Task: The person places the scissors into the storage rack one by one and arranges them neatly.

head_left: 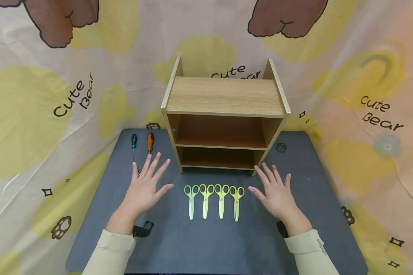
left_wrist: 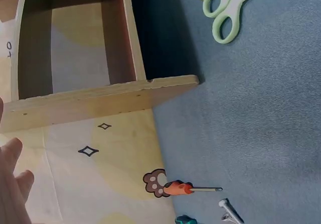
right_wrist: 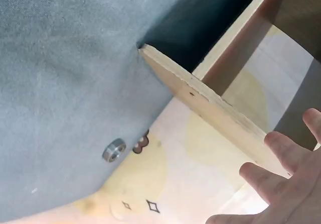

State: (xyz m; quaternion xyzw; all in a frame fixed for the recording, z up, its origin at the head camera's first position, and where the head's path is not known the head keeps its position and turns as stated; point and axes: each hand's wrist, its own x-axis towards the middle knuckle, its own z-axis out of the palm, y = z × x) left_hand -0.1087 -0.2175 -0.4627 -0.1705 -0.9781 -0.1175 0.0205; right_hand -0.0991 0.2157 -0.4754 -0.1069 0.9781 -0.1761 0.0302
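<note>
My left hand [head_left: 142,194] hovers over the table's left side, fingers spread and holding nothing. Its fingertips overlap the orange screwdriver [head_left: 150,142] in the head view. On the right, my other hand [head_left: 278,195] is likewise spread, with nothing in it. Between the hands lie several pairs of yellow-green scissors [head_left: 221,191] in a row, handles toward the shelf and blades pointing at me. Behind them stands a small wooden shelf unit [head_left: 223,97], upright with bare compartments. In the wrist views, fingers [right_wrist: 283,151] appear near the shelf's sides; I cannot tell whether they touch.
A teal screwdriver [head_left: 134,140] lies left of the orange one. Silvery metal hardware [left_wrist: 228,210] lies near them, partly cut off. Right of the shelf is a small metal ring [right_wrist: 114,150]. A printed cloth [head_left: 361,160] surrounds the grey table [head_left: 206,248].
</note>
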